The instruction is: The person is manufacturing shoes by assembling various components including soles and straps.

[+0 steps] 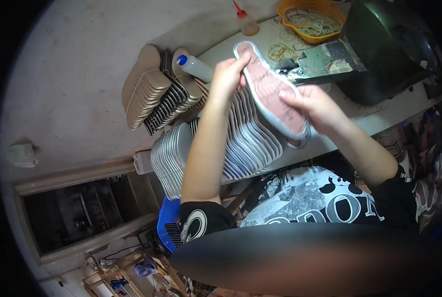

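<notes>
Between both hands I hold up a pink insole (268, 84) with a pale, stitched-looking rim, tilted above the bench. My left hand (227, 76) is closed on its narrower upper end, thumb lying on the pink face. My right hand (317, 106) grips the wider lower end from the right side, thumb pressed on the face and fingers behind it. Under the lower end another pink edge shows, and I cannot tell whether it belongs to the same piece. Below my hands stands a long row of white and grey sole-shaped pieces (248, 143), partly hidden by my left forearm.
Stacks of beige sole-shaped pieces (146, 89) stand by the wall, next to a white bottle with a blue cap (195, 68). Farther back are a red-tipped bottle (248, 25), a yellow basket of rubber bands (312, 32), loose bands (282, 52) and a dark green machine-like housing (379, 54).
</notes>
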A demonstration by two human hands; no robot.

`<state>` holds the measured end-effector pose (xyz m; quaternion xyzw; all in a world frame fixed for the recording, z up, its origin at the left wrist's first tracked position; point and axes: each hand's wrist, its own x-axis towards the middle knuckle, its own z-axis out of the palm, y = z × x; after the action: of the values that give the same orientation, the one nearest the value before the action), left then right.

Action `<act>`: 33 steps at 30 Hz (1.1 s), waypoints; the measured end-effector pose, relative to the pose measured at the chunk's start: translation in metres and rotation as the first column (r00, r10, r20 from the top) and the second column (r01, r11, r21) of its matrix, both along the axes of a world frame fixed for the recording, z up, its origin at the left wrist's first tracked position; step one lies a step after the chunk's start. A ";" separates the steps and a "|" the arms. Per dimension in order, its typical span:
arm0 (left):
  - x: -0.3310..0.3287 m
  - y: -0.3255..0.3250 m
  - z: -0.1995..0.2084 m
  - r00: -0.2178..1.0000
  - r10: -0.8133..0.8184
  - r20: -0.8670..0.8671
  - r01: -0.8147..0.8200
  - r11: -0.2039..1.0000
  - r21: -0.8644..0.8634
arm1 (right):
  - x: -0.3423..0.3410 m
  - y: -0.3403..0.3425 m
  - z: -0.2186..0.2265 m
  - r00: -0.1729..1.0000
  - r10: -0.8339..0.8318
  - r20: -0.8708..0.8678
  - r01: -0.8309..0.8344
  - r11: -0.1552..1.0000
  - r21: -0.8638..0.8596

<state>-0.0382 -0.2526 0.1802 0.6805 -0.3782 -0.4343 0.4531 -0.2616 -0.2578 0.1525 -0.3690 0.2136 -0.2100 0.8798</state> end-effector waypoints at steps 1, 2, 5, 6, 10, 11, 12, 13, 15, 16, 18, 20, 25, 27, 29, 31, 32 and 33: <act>-0.007 0.012 -0.004 0.992 0.086 -0.095 -0.094 0.992 -0.083 | 0.001 0.011 0.004 0.995 -0.020 -0.100 0.008 0.993 -0.121; -0.013 0.023 -0.007 0.951 0.066 -0.301 -0.138 0.965 -0.224 | -0.005 0.018 0.008 0.957 0.037 -0.288 -0.119 0.955 -0.272; -0.040 0.076 -0.021 0.746 0.117 -0.656 -0.296 0.940 -0.169 | -0.022 0.043 0.015 0.982 0.134 -0.130 -0.161 0.959 -0.234; -0.044 0.092 -0.022 0.687 0.041 -0.725 -0.231 0.959 -0.165 | -0.028 0.049 0.017 0.978 0.156 -0.140 -0.183 0.962 -0.203; -0.065 0.119 -0.026 0.639 -0.089 -0.764 -0.154 0.958 -0.240 | -0.037 0.054 0.022 0.959 0.122 -0.255 -0.210 0.911 -0.354; -0.071 0.124 -0.024 0.718 -0.059 -0.693 -0.159 0.956 -0.246 | -0.034 0.056 0.023 0.981 -0.026 -0.193 -0.057 0.910 -0.411; -0.076 0.127 -0.021 0.717 -0.057 -0.695 -0.158 0.957 -0.242 | -0.034 0.053 0.026 0.961 -0.186 -0.205 0.006 0.754 -0.657; -0.080 0.129 -0.019 0.824 -0.028 -0.565 -0.148 0.953 -0.264 | -0.031 0.053 0.027 0.941 -0.309 -0.138 0.068 0.574 -0.816; -0.089 0.132 -0.016 0.915 0.007 -0.403 -0.134 0.949 -0.286 | -0.027 0.050 0.032 0.912 -0.407 -0.045 0.087 0.301 -0.950; -0.091 0.133 -0.016 0.919 -0.005 -0.394 -0.114 0.954 -0.278 | -0.025 0.050 0.034 0.917 -0.397 -0.053 0.072 0.292 -0.954; -0.097 0.132 -0.016 0.968 0.031 -0.251 -0.116 0.936 -0.333 | -0.022 0.050 0.039 0.910 -0.415 0.016 -0.015 -0.072 -0.997; -0.100 0.134 -0.014 0.976 0.045 -0.212 -0.124 0.920 -0.372 | -0.024 0.049 0.044 0.905 -0.425 -0.022 -0.092 -0.144 -0.985; -0.110 0.131 -0.009 0.990 0.124 0.066 -0.088 0.915 -0.394 | -0.022 0.044 0.048 0.889 -0.380 -0.254 -0.403 -0.392 -0.827; -0.112 0.129 -0.009 0.984 0.152 0.094 -0.100 0.903 -0.417 | -0.016 0.040 0.048 0.904 -0.359 -0.232 -0.376 -0.410 -0.831; -0.111 0.130 -0.010 0.985 0.151 0.082 -0.102 0.898 -0.429 | -0.012 0.033 0.050 0.925 -0.350 -0.147 -0.303 -0.446 -0.842; -0.108 0.132 -0.012 0.992 0.117 -0.040 -0.123 0.892 -0.435 | -0.015 0.026 0.056 0.933 -0.344 -0.102 -0.268 -0.479 -0.836; -0.106 0.134 -0.013 0.992 0.119 -0.041 -0.125 0.892 -0.435 | -0.014 0.019 0.059 0.904 -0.425 -0.043 -0.245 -0.435 -0.867; -0.102 0.136 -0.013 0.983 0.137 -0.124 -0.174 0.914 -0.366 | -0.018 0.016 0.062 0.901 -0.429 -0.069 -0.162 -0.184 -0.970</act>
<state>-0.1402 -0.1171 0.1670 0.5878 -0.3766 -0.3487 0.6254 -0.2800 -0.2421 0.2147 -0.9119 0.1813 -0.3154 0.1899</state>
